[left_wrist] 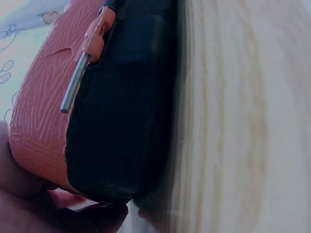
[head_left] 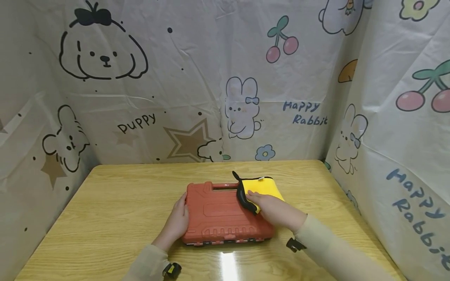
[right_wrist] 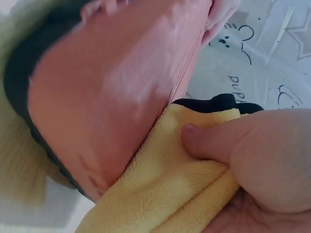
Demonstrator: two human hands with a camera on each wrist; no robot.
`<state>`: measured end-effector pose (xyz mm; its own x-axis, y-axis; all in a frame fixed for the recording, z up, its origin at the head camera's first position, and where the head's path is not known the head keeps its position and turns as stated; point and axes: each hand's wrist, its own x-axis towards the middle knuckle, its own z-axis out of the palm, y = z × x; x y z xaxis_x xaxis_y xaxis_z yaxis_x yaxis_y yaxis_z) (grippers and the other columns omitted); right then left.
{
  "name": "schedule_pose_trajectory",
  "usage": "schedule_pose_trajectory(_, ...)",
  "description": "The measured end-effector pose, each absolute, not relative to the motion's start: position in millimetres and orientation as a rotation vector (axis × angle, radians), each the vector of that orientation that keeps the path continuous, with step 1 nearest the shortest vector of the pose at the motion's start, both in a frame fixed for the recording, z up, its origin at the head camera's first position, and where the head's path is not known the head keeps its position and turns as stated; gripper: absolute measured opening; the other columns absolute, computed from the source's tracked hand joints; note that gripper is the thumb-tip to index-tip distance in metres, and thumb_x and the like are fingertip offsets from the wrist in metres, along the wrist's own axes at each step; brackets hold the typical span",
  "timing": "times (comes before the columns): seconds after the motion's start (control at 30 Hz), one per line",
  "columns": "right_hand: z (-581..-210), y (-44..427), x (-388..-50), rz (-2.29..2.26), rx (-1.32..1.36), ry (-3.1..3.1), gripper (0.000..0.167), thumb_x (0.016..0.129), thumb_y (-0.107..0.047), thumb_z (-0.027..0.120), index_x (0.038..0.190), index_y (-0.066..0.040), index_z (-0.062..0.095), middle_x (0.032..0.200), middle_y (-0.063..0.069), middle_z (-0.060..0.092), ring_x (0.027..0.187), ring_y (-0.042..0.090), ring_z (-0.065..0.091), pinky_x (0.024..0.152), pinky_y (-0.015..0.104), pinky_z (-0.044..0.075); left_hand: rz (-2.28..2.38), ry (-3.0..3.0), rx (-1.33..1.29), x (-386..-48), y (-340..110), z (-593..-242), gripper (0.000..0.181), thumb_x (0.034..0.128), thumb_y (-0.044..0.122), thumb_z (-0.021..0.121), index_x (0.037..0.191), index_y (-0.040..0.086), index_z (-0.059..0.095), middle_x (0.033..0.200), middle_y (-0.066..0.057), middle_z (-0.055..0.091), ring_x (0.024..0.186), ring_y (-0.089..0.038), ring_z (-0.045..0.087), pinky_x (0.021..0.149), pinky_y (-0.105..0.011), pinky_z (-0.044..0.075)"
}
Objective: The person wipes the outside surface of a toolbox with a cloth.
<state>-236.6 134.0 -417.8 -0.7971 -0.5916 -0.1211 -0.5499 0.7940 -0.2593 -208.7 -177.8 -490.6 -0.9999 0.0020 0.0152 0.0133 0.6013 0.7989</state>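
A red plastic carrying case [head_left: 221,218] lies flat on the table, its handle on the far side. My left hand [head_left: 178,219] grips its left side; the left wrist view shows fingers [left_wrist: 92,218] bent around the end of the case, which has a dark lower half [left_wrist: 116,131]. Over the case's right part lies a folded yellow cloth [head_left: 265,187] with black edging. My right hand [head_left: 277,210] holds this cloth, thumb on top; in the right wrist view the fleecy cloth [right_wrist: 165,170] touches the case's red face. The right fingers are mostly hidden under the cloth.
The light wood table [head_left: 123,210] stretches around the case on both sides. Behind it and at the sides hangs a white printed curtain [head_left: 197,78]. A small dark device [head_left: 172,270] sits at the left wrist and another [head_left: 296,245] at the right.
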Motion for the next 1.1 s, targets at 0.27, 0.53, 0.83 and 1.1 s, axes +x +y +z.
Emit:
schedule_pose_trajectory(0.27,-419,134,-265,-0.381,-0.816,2.785,0.052,0.101,0.007,0.044,0.153,-0.001,0.048,0.157,0.021,0.047,0.148,0.036,0.043,0.123,0.049,0.035,-1.392,-2.802,0.004,-208,-177,-492,0.052,0.1096,0.005,0.027,0.158,-0.012,0.02,0.157,-0.04,0.029,0.148,-0.053,0.029,0.121,-0.064,0.028)
schedule_pose_trajectory(0.53,-424,138,-286,-0.432,-0.787,2.793,0.057,0.098,0.01,0.048,0.154,-0.001,0.046,0.159,0.021,0.045,0.15,0.038,0.04,0.124,0.05,0.033,-1.379,-2.797,-0.003,-209,-177,-491,0.052,0.1092,0.004,0.028,0.158,-0.013,0.021,0.155,-0.041,0.031,0.147,-0.054,0.031,0.12,-0.064,0.03)
schedule_pose_trajectory(0.83,-429,143,-295,-0.46,-0.826,2.794,0.065,0.091,0.014,0.049,0.155,0.002,0.043,0.16,0.025,0.04,0.15,0.042,0.036,0.125,0.053,0.029,-1.377,-2.791,-0.003,-208,-175,-490,0.051,0.109,0.004,0.028,0.157,-0.013,0.022,0.154,-0.041,0.032,0.146,-0.054,0.032,0.12,-0.064,0.031)
schedule_pose_trajectory(1.1,-428,143,-287,-0.43,-0.836,2.791,0.061,0.095,0.012,0.047,0.155,0.004,0.04,0.161,0.027,0.037,0.151,0.044,0.035,0.124,0.054,0.029,-1.349,-2.785,0.008,-207,-174,-492,0.051,0.1086,0.003,0.029,0.156,-0.014,0.023,0.153,-0.042,0.034,0.145,-0.054,0.034,0.119,-0.064,0.032)
